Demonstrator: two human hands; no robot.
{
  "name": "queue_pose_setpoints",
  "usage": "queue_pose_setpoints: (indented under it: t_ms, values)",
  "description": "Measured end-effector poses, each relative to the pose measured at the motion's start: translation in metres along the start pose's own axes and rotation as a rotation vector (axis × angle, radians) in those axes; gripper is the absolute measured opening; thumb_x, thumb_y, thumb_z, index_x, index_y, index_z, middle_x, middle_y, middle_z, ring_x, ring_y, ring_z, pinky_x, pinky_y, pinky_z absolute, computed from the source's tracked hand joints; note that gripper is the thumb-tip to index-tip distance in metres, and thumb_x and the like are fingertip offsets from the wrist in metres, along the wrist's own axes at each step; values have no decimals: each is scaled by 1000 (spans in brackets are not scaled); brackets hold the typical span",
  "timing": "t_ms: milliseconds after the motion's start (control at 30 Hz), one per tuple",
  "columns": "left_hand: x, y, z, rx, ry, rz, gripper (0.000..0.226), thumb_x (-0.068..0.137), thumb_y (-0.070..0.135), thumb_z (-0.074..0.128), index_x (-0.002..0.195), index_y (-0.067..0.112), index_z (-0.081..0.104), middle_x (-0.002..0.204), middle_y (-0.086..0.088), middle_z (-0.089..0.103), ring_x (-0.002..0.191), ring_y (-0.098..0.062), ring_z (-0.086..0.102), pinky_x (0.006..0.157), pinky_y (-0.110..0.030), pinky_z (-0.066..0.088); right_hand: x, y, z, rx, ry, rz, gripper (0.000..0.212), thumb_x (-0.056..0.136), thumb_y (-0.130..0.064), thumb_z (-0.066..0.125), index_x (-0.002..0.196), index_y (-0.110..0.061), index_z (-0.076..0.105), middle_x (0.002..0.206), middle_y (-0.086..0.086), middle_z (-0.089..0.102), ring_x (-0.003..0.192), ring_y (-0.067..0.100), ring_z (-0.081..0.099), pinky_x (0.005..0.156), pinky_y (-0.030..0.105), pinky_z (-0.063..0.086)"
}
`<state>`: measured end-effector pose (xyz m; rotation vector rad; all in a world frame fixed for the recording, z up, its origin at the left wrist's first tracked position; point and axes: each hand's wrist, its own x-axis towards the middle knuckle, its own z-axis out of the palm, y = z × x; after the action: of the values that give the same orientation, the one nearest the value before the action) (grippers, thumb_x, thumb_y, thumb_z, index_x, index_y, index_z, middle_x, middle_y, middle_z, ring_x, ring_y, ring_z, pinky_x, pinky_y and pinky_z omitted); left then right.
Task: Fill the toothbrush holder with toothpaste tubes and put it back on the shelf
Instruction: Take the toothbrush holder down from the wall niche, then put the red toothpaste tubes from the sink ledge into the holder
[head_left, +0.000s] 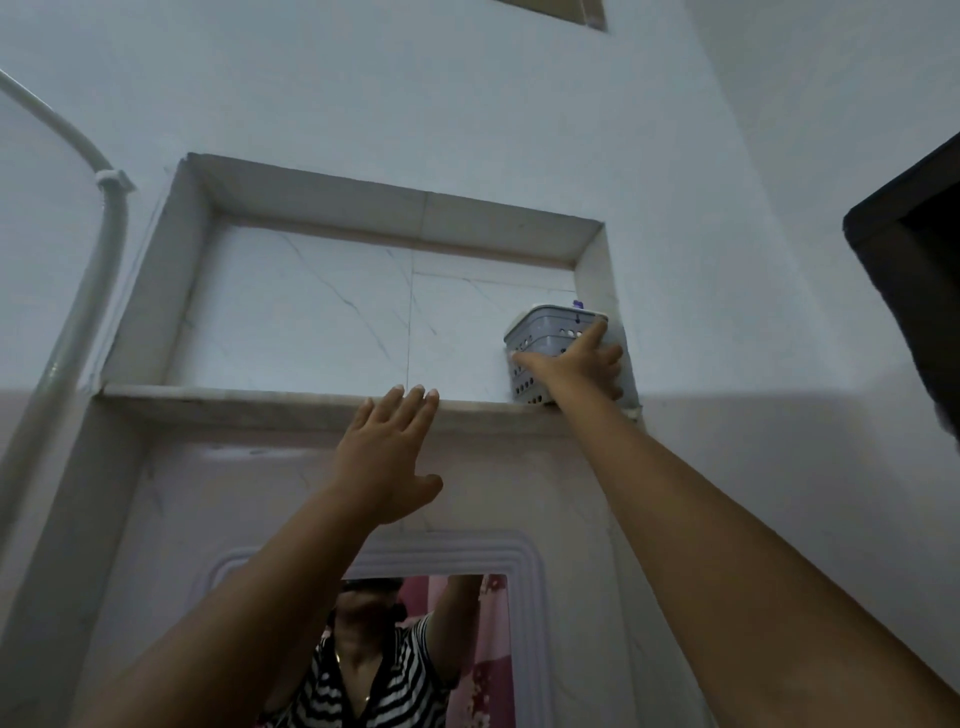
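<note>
A grey perforated toothbrush holder (545, 332) stands at the right end of a marble wall shelf (291, 402), against the niche's right wall. A small purple tip (577, 304) sticks up above its rim; the rest of its contents are hidden. My right hand (576, 366) is raised overhead and wraps around the holder's front, fingers spread across it. My left hand (387, 452) is flat and open below the shelf's front edge, its fingertips touching that edge and holding nothing.
The shelf is a recessed marble niche (332, 312) high on a white wall. A grey pipe (78, 291) runs down the left side. Below hangs a framed mirror (426, 649) reflecting a person in a striped top. A dark door edge (914, 291) juts in at right.
</note>
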<state>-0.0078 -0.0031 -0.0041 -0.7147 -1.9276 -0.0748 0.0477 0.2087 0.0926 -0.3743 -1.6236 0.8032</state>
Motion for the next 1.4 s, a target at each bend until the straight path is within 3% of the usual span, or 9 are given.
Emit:
queue_pose_setpoints:
  t_ms: [167, 400, 500, 600, 800, 900, 967, 1200, 1400]
  values:
    - [-2, 2, -9, -24, -31, 4, 90, 90, 49, 50, 155, 21, -4, 166, -2, -2, 153, -22, -5, 124, -41, 1, 14, 3, -20, -11, -80, -42, 120, 66, -54, 86, 156, -47, 9, 151, 17, 28, 139, 40, 38, 110, 57, 43]
    - [1, 9, -25, -109, -51, -55, 77, 93, 59, 39, 155, 19, 16, 164, -4, 16, 152, -22, 12, 122, -42, 15, -12, 0, -61, 197, -85, -156, 103, 63, -49, 87, 144, -48, 23, 130, 9, 33, 126, 38, 47, 96, 54, 57]
    - [-3, 20, -40, -437, -20, -139, 72, 94, 64, 26, 145, 16, 43, 153, -9, 43, 141, -26, 38, 114, -44, 31, -41, 4, -84, 252, -81, -278, 99, 65, -45, 90, 141, -45, 26, 124, 5, 34, 117, 33, 52, 98, 50, 56]
    - [-21, 42, -45, -1094, 0, -192, 74, 93, 66, 23, 148, 19, 38, 154, -6, 41, 140, -21, 40, 115, -42, 28, -81, 25, -97, 278, -100, -381, 103, 63, -45, 93, 141, -44, 26, 129, 7, 40, 109, 26, 54, 96, 46, 57]
    - [-103, 93, 7, -1810, -84, -577, 78, 73, 85, 42, 116, 26, 70, 119, -11, 72, 107, -28, 70, 94, -46, 52, -214, 129, -77, 511, -461, -320, 104, 45, -44, 95, 133, -50, 39, 137, 2, 54, 115, 18, 65, 88, 40, 62]
    - [-188, 122, 56, -1734, -99, -838, 56, 84, 68, 51, 98, 21, 76, 95, -6, 79, 89, -24, 75, 88, -49, 59, -294, 207, -57, 546, -563, -219, 85, 53, -17, 102, 117, -33, 48, 124, -3, 62, 103, 0, 68, 79, 23, 60]
    - [-249, 139, 84, -1746, -174, -876, 43, 93, 50, 49, 102, 17, 75, 98, -4, 79, 100, -26, 72, 91, -44, 56, -344, 258, -49, 513, -590, -124, 86, 51, -10, 102, 114, -30, 48, 126, 2, 61, 106, 2, 67, 79, 20, 58]
    - [-430, 133, 156, -1447, -719, -917, 29, 98, 26, 50, 123, 19, 64, 117, -2, 73, 108, -16, 69, 94, -34, 49, -513, 404, -65, 266, -556, 149, 82, 47, -37, 92, 109, -35, 40, 120, 11, 48, 110, 28, 60, 85, 47, 58]
    - [-548, 110, 187, -1214, -812, -991, 22, 93, 15, 60, 114, 17, 69, 107, 5, 74, 101, -11, 70, 83, -23, 56, -619, 461, -95, 165, -546, 281, 81, 51, -44, 88, 112, -23, 39, 118, 0, 40, 107, 8, 57, 87, 6, 47]
